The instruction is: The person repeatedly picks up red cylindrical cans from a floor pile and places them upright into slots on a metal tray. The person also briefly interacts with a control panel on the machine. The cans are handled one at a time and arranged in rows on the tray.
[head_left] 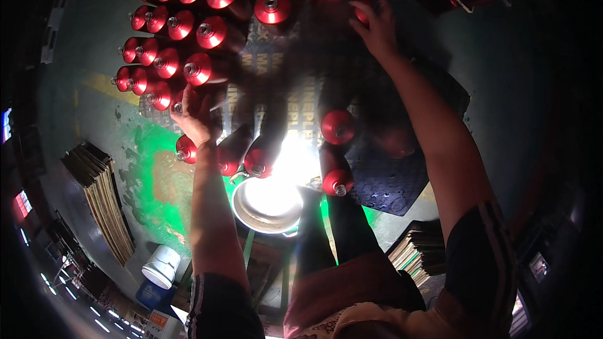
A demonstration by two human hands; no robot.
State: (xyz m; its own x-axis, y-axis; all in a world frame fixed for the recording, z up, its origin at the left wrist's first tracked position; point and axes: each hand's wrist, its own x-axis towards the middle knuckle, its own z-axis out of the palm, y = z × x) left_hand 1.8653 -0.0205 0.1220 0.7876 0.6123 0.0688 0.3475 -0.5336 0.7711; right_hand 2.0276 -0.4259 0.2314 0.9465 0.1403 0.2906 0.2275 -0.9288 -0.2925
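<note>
Many shiny red bottles with narrow silvery necks stand in rows at the far left and far middle of a dark table sheet (276, 63) printed with pale lettering. My left hand (196, 119) is closed round the upper part of a red bottle (178, 108) at the near end of these rows. At the far right of the group, my right hand (378, 30) has its fingers curled round another red bottle (362, 14), mostly hidden by the hand. Nearer me stand several more, among them a bottle (338, 127) and one (339, 181) at the front edge.
A round pale metal pan (267, 223) with a very bright glare sits at the table's near edge. Stacks of flat cardboard (100, 204) stand on the floor at left and at right (418, 251). A white bucket (161, 267) is at lower left. Racks show at far right.
</note>
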